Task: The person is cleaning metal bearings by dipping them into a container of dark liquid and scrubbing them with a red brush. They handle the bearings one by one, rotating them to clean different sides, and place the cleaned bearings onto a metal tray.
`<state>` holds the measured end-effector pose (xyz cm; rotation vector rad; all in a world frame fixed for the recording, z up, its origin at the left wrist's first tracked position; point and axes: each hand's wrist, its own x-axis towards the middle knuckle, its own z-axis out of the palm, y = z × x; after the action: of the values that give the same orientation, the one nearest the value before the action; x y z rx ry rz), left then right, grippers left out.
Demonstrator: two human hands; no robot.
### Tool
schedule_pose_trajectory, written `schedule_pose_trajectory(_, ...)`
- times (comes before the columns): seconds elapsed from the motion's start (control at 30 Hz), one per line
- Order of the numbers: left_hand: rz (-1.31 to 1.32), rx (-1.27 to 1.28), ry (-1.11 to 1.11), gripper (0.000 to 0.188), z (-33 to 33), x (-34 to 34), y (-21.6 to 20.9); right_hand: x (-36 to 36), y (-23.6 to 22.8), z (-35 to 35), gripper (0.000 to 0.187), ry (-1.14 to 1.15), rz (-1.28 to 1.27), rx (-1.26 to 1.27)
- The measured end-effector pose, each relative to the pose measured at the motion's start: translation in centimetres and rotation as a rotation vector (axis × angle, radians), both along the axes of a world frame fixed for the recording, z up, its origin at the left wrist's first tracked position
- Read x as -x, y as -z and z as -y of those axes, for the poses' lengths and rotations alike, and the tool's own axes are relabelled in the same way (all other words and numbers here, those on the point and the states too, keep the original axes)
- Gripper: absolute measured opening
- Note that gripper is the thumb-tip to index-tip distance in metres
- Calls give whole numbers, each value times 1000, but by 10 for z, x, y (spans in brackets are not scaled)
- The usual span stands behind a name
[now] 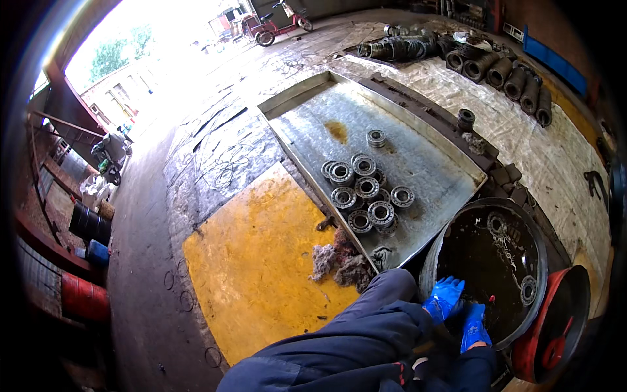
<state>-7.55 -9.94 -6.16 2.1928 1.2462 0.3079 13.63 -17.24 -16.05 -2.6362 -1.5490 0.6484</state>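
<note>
Round dark-metal tub: in the head view, it stands at the lower right, directly in front of the hands, with dark liquid inside; being round, it shows no long axis.
Left blue-gloved hand: at the near left side of the tub, fingers reaching across its edge toward the right; whether it grips anything cannot be told.
Right blue-gloved hand: just beside the left one, lower in view, pointing into the tub; its fingertips are lost against the dark, so its grip cannot be told.
Lower steel ring-shaped bearing: inside the tub toward its right wall, up and to the right of both hands, apart from them; the right hand is nearer.
Upper steel ring-shaped bearing: near the tub's far wall, well apart from both hands; a pale broken streak, foam or chain, runs between the two bearings.
Shallow grey sheet-metal tray: beyond and left of the tub, its long axis slanting toward the tub; a loose cluster of steel bearings lies in it.
Red round drum: just right of the tub.
</note>
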Motion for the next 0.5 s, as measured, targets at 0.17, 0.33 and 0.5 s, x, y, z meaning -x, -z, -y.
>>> schedule_pose_trajectory(0.17, 12, -7, 11, 65, -2, 3, -4, -3, 2, -1, 34, -1, -1, 5)
schedule_pose_trajectory(0.33, 18, 25, 26, 64, -3, 0, 0, -5, 2, 4, 34, 26, 2, 6)
schedule_pose_trajectory(0.5, 73, -87, -22, 62, -2, 3, 17, -3, 6, 13, 34, 48, -17, -1)
